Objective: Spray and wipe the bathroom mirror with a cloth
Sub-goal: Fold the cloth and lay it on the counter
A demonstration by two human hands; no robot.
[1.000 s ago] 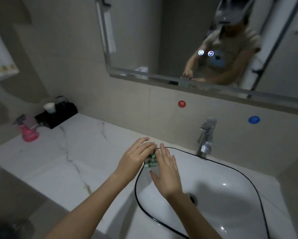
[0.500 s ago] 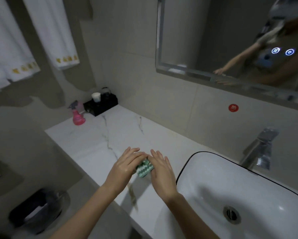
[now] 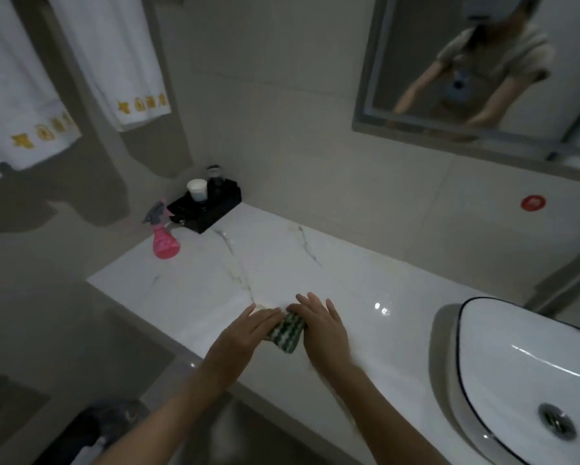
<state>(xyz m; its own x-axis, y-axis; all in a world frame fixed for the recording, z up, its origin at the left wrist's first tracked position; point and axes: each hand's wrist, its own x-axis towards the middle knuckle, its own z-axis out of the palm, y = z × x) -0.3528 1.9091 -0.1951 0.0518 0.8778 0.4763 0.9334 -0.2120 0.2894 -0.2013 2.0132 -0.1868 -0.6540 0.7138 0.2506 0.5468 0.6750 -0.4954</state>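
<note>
Green-striped cloth point(image 3: 287, 334) lies on the counter point(image 3: 365, 273) between my flat, straight fingers point(image 3: 265, 317), unsprayed mirror point(image 3: 483, 62) far right, so next I reach far left for the pink spray bottle point(image 3: 163, 241).

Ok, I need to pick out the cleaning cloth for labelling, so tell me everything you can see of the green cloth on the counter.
The green cloth is a small folded pad with green and white wavy stripes, and it looks like soft, thick knit or microfibre. It lies flat on the white marble counter, near its front edge and left of the sink. The left hand covers its left part with straight fingers, and the right hand rests against its right side, fingers also straight. Only the middle strip shows between them.
</note>
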